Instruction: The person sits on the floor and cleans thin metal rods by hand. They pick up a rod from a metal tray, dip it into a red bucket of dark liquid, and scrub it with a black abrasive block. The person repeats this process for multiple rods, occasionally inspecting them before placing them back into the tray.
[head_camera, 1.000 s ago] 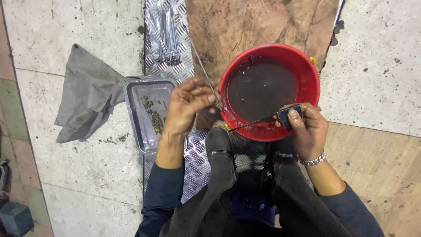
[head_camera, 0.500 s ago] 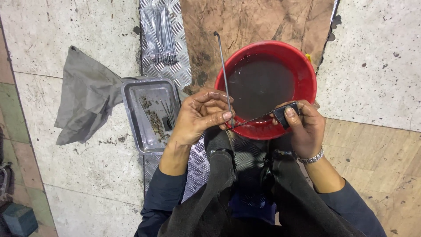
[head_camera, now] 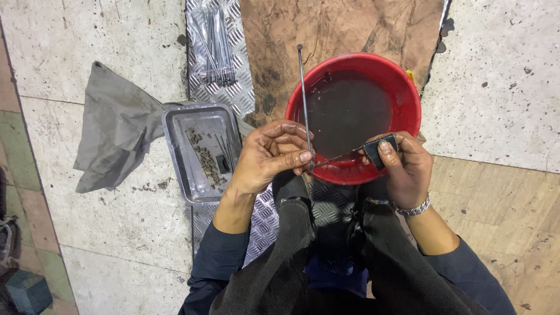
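The left hand [head_camera: 269, 156] is pinching a long thin metal rod [head_camera: 303, 99] between thumb and fingers, gripping it near its lower end so that it is pointing up and away over the near-left rim of the red basin [head_camera: 408, 93]. The right hand [head_camera: 402, 166] is closing its fingers on a small dark pad [head_camera: 380, 151] at the basin's near rim, and a second thin rod [head_camera: 341, 157] is running from that pad toward the left hand's fingertips. The basin is holding dark liquid and is sitting on a brown sheet [head_camera: 326, 29] on the floor. Left of the left hand, a shallow metal tray [head_camera: 175, 151] of small parts is lying partly on a grey cloth [head_camera: 114, 131]. Further away, a bundle of thin rods [head_camera: 216, 44] is resting on a chequered metal plate [head_camera: 242, 87].
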